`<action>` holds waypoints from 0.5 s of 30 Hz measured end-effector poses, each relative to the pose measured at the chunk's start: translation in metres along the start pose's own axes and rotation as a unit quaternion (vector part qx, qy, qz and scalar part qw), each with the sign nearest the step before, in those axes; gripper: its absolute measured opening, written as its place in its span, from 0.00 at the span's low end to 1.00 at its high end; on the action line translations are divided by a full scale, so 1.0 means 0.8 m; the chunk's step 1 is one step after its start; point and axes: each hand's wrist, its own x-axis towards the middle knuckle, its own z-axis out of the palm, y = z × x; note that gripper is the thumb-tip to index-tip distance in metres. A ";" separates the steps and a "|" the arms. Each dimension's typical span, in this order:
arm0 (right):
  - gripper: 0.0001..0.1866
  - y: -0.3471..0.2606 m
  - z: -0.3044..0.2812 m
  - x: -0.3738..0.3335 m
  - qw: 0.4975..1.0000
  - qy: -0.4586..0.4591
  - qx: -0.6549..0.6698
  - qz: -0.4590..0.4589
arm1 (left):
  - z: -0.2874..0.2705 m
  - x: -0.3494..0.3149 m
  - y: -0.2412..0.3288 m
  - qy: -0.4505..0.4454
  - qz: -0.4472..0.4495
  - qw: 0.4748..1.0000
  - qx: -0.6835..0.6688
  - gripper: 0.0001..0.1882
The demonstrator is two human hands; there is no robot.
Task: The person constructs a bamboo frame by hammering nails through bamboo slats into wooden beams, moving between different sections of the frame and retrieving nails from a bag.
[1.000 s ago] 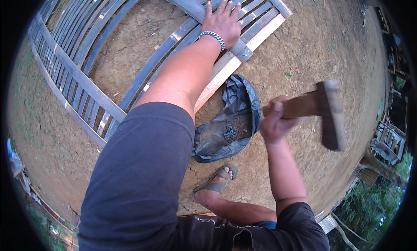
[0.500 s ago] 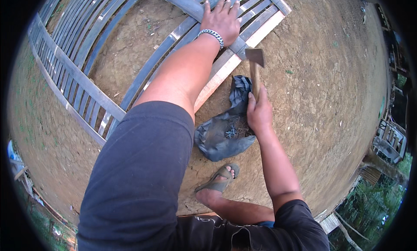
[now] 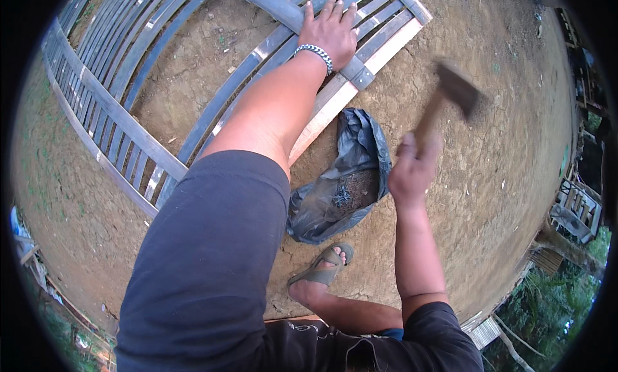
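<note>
My left hand (image 3: 326, 37) lies flat with its fingers stretched out, on the slats beside a thick cross pole (image 3: 273, 4) of a bamboo slat frame (image 3: 122, 124). To the right, my right hand (image 3: 414, 169) is wrapped round the wooden handle of a hatchet (image 3: 458, 89), whose flared dark metal head is blurred by motion. The hatchet head is apart from the frame, out over the bare ground. Between my arms sits an open black plastic bag (image 3: 370, 140) with a small heap of nails (image 3: 342, 195) and some brown dirt in it.
Dry, cracked earth (image 3: 489, 198) surrounds the frame. A light wooden strip (image 3: 394, 45) edges the frame on the side nearest the bag. My sandalled foot (image 3: 325, 266) rests just below the bag. Stacked wood (image 3: 576, 204) and greenery lie at the far right.
My right hand has swung the hatchet right, away from the strap-like end of the cross pole at the frame's edge. The bag has opened wider. My left hand has stayed put.
</note>
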 end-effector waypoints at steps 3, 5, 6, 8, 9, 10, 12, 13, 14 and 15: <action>0.06 0.006 0.026 -0.007 0.959 0.164 0.213 -0.093 | 0.001 0.006 0.008 0.012 0.009 1.000 -0.015 0.32; 0.10 0.034 0.039 -0.021 0.998 0.062 -0.015 -0.011 | 0.000 0.007 0.015 0.011 0.011 1.000 -0.021 0.32; 0.16 0.038 0.039 -0.021 0.963 -0.078 -0.259 0.006 | 0.002 0.006 0.013 0.016 0.009 1.000 -0.021 0.32; 0.25 0.033 0.038 -0.016 0.951 -0.161 -0.222 0.142 | 0.008 0.007 0.005 0.029 0.006 0.999 -0.021 0.32; 0.24 0.023 0.031 -0.017 0.968 -0.114 -0.198 0.104 | 0.006 0.006 0.003 0.025 0.004 1.000 -0.013 0.32; 0.23 0.019 0.026 -0.018 0.980 -0.066 -0.174 0.067 | 0.004 0.007 0.001 0.021 0.002 1.000 -0.006 0.31; 0.21 0.021 0.032 -0.016 0.992 0.068 0.079 -0.065 | 0.004 0.006 0.004 0.029 0.010 1.000 -0.005 0.31; 0.20 0.027 0.033 -0.019 0.996 0.047 -0.012 -0.076 | 0.005 0.001 0.006 0.020 0.009 1.000 -0.009 0.31; 0.20 0.032 0.033 -0.020 0.990 0.029 -0.105 -0.091 | 0.004 0.003 0.008 0.017 0.008 1.000 -0.012 0.31; 0.19 0.035 0.035 -0.022 0.975 0.014 -0.193 -0.109 | 0.003 0.005 0.010 0.014 0.007 1.000 -0.016 0.31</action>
